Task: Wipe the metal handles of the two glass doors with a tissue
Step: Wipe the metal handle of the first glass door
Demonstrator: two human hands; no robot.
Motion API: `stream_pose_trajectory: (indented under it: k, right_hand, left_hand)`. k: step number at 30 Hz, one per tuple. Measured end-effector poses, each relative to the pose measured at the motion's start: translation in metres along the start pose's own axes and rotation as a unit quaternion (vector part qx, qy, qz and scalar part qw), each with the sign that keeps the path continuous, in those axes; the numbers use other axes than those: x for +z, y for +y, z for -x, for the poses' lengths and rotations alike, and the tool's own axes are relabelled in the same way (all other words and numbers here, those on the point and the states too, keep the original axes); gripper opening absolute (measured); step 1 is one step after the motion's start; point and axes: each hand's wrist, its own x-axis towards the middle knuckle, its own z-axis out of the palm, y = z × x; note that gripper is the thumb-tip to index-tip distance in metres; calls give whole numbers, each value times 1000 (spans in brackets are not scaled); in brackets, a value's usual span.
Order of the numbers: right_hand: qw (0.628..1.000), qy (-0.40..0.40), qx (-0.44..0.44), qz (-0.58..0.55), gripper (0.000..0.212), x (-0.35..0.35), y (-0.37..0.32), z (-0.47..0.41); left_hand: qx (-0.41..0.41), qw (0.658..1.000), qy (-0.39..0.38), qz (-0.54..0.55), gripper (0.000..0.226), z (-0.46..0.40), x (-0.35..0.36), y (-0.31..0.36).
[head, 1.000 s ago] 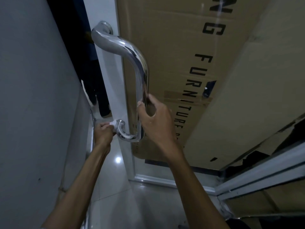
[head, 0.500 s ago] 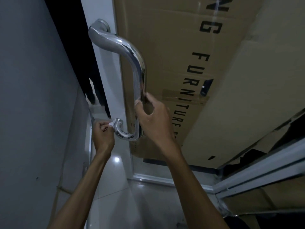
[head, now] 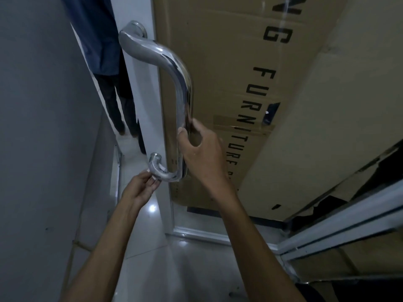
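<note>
While the right hand (head: pixel 204 152) still grips the handle (head: pixel 183 88), the left hand (head: pixel 139 188) has dropped, pinching tissue (head: pixel 157 176).

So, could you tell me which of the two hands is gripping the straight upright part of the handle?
The right hand grips the vertical bar of the metal handle. The left hand is lower, working at the handle's bottom curve.

I read black capitals on the cardboard box (head: pixel 218 62) behind the glass: "FURNITURE", and above it the letters "NG".
</note>
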Motion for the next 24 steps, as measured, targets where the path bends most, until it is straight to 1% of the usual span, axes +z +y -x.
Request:
stream_pose_trajectory:
  k: [2, 3, 5, 7, 10, 12, 13, 15, 18, 19, 21, 23, 24]
  right_hand:
    - [1000, 1, -3, 5, 22, -1, -1, 0]
    - [1000, 2, -3, 5, 23, -1, -2, 0]
    - [1000, 8, -1, 5, 23, -1, -2, 0]
    - [1000, 9, -4, 6, 23, -1, -3, 1]
    - [1000, 13, 1, 4, 27, 0, -4, 3]
    - [1000, 11, 6, 3, 35, 2, -5, 3]
    - [1000, 13, 9, 6, 39, 4, -4, 2]
    - [1000, 11, 9, 4, 37, 6, -4, 2]
    - [1000, 10, 4, -3, 30, 4, -2, 1]
    - [1000, 10, 4, -7, 30, 2, -4, 2]
    - [1000, 11, 10, -6, 40, 4, -4, 2]
    - [1000, 11, 15, 2, 52, 7, -5, 2]
    - [1000, 9, 16, 6, 55, 7, -5, 2]
  left_hand:
    - [19, 998, 21, 59, 24, 2, 5, -2]
    - [18, 997, 26, 70, 23, 5, 7, -6]
    - [-10, 997, 11, 75, 19, 11, 10, -22]
    - [-28, 996, -2, 89, 20, 15, 4, -31]
    - [8, 990, 27, 139, 24, 18, 0, -27]
    - [12, 991, 18, 132, 24, 22, 2, -30]
    - [0, 994, 5, 114, 23, 24, 1, -33]
    - [-16, 996, -11, 90, 19, 29, -2, -39]
    - [22, 993, 15, 119, 20, 35, 1, -34]
    - [26, 991, 20, 130, 20, 36, 4, -35]
    - [5, 992, 10, 124, 18, 36, 8, -45]
    - [-22, 995, -12, 102, 31, 38, 10, -56]
    - [-24, 994, -8, 105, 37, 38, 10, -56]
